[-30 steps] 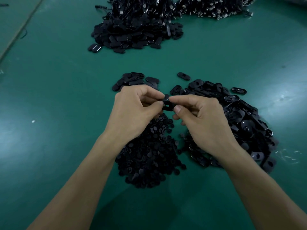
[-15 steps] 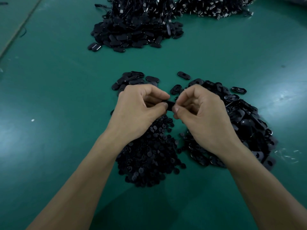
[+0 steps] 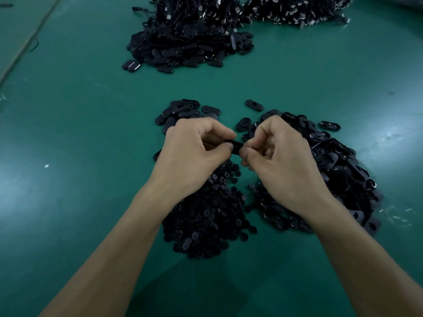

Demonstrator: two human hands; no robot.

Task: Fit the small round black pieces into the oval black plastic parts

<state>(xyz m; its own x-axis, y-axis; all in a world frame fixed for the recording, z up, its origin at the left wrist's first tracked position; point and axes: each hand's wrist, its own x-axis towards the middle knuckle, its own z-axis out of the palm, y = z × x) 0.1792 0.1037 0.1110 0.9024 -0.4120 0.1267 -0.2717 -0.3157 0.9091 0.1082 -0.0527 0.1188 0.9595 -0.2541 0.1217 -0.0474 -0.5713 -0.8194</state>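
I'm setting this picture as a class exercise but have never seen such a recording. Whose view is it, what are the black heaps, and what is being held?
No machine here: a person works bare-handed, and the one camera sits on their head, looking forward and down. That is why the left hand and right hand reach in from the bottom. Together they pinch one black part; fingers hide most of it, so I cannot tell whether a round piece is fitted. On the green table lie round pieces piled under the left wrist, oval parts piled under the right hand, a few ovals just beyond the left hand, and a big heap farther off.
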